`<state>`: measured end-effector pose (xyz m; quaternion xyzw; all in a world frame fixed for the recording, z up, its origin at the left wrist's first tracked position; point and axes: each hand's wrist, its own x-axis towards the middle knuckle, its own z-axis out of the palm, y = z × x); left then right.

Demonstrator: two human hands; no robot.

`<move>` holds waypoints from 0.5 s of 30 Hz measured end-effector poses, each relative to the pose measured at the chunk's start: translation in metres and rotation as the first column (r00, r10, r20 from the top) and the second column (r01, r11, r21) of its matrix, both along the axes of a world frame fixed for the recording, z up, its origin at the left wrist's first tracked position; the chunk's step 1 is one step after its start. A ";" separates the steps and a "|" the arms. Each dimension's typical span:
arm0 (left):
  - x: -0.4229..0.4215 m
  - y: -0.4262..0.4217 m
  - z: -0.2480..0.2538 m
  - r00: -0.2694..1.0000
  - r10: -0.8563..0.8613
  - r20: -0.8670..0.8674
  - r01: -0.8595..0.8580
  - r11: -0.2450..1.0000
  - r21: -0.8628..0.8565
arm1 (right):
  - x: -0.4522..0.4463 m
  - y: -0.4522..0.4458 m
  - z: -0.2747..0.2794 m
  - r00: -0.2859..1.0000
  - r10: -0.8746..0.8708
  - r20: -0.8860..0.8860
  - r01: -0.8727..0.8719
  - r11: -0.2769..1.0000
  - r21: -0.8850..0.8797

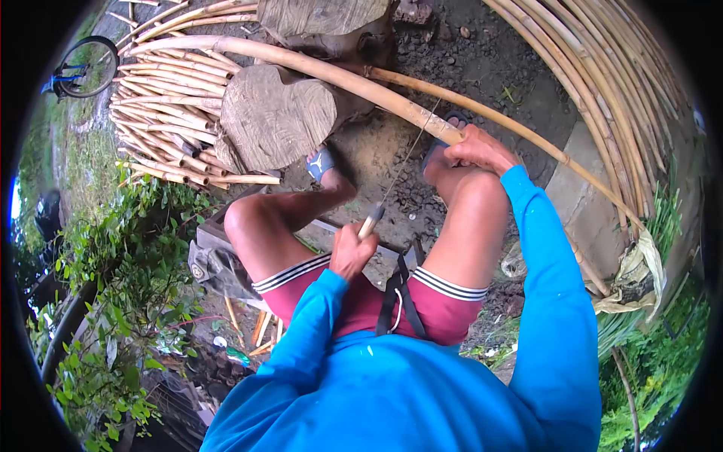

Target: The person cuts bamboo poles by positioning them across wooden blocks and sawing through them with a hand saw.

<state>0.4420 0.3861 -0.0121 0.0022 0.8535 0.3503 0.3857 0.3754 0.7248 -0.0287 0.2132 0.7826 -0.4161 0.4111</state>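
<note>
My left hand [354, 251] is closed round the pale handle of a long, thin-bladed knife [371, 220], held low between my knees. Its narrow blade slants up and away, and its far end crosses a thick bamboo pole [331, 74]; whether it bites in cannot be seen. My right hand [486, 150] grips the near end of that pole just above my knee. From there the pole runs up to the left, passing over a cut tree stump [275, 113]. A second, thinner bamboo pole [512, 122] passes behind my right hand.
Many cut bamboo lengths [169, 105] lie stacked at the left, near a bicycle wheel [89, 68]. Another stump [324, 15] stands beyond. Long bamboo poles [595, 83] curve along the right. Leafy bushes [113, 301] grow at the lower left, and a pale cloth sack [639, 275] lies right.
</note>
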 end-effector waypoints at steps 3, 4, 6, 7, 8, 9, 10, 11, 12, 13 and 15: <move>-0.049 0.063 -0.008 0.997 0.027 -0.072 -0.026 0.999 0.024 | -0.002 -0.009 -0.013 0.996 0.044 -0.077 -0.042 0.999 0.025; -0.062 0.074 -0.031 0.996 -0.021 -0.088 0.017 0.999 -0.046 | -0.004 -0.015 0.005 0.995 0.027 -0.096 -0.021 0.998 0.064; -0.046 0.059 -0.032 0.970 -0.059 -0.236 0.088 0.990 0.112 | 0.008 -0.018 0.019 0.981 0.018 -0.191 0.010 0.990 0.143; -0.026 0.039 -0.026 0.936 -0.073 -0.345 0.116 0.987 0.107 | 0.007 -0.013 0.024 0.979 0.019 -0.202 0.014 0.988 0.157; -0.007 0.018 -0.020 0.888 -0.085 -0.452 0.141 0.986 0.093 | 0.005 -0.011 0.028 0.985 0.040 -0.170 -0.015 0.989 0.147; 0.001 0.002 0.010 0.994 -0.018 -0.108 0.024 0.998 0.051 | 0.008 -0.013 0.029 0.990 0.061 -0.127 -0.045 0.991 0.126; 0.006 -0.007 0.013 0.997 0.002 -0.074 0.002 0.999 0.050 | 0.008 -0.015 0.026 0.993 0.060 -0.104 -0.039 0.981 0.188; 0.006 -0.008 0.010 0.999 0.021 -0.044 -0.019 0.998 0.056 | 0.005 -0.012 0.025 0.993 0.054 -0.110 -0.031 0.980 0.199; -0.008 0.011 0.004 0.999 0.000 -0.054 0.002 0.999 0.043 | 0.006 -0.013 0.023 0.995 0.040 -0.091 -0.021 0.978 0.206; -0.032 0.037 -0.004 0.998 -0.020 -0.061 0.021 1.000 0.021 | 0.008 -0.020 0.020 0.997 0.028 -0.070 -0.013 0.979 0.204; -0.070 0.088 -0.013 0.982 -0.024 -0.185 0.011 0.997 -0.073 | 0.012 -0.020 0.013 0.996 0.032 -0.083 -0.014 0.977 0.215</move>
